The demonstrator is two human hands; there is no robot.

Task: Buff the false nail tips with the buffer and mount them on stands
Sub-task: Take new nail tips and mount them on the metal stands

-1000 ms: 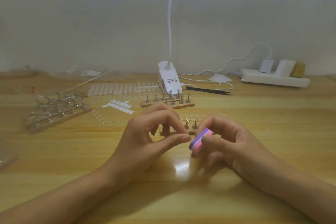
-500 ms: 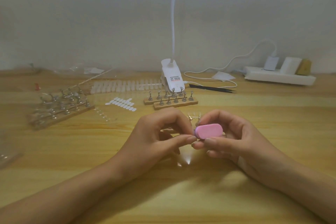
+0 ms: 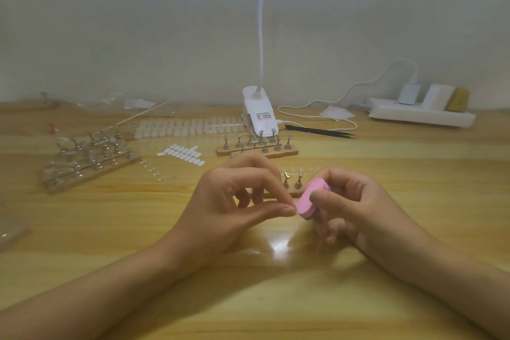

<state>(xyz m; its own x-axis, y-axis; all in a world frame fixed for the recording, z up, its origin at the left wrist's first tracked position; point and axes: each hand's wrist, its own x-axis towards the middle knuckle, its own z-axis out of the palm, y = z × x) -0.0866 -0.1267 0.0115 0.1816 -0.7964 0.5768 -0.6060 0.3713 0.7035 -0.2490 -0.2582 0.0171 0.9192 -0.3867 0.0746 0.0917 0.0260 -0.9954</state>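
Since half a second ago the pink oval foam buffer [image 3: 310, 197] has swung from lying level between the hands to a slant, and its lower end now touches the pinched thumb and forefinger of the left hand [image 3: 234, 201]. The right hand [image 3: 356, 207] grips the buffer, thumb on the pink face and fingers curled behind. The left hand's pinch is presumably closed on a false nail tip, but the tip is too small and clear to make out. This looks like buffing under way. Short, light strokes along the tip should serve, with the pinch kept low so the surface stays exposed and the tip cannot flick away. The small wooden strip stand with metal pegs [image 3: 292, 183] waits just behind the hands on the pale wooden bench [image 3: 110, 229]. Rows of translucent white nail tips [image 3: 187, 127] lie further back.
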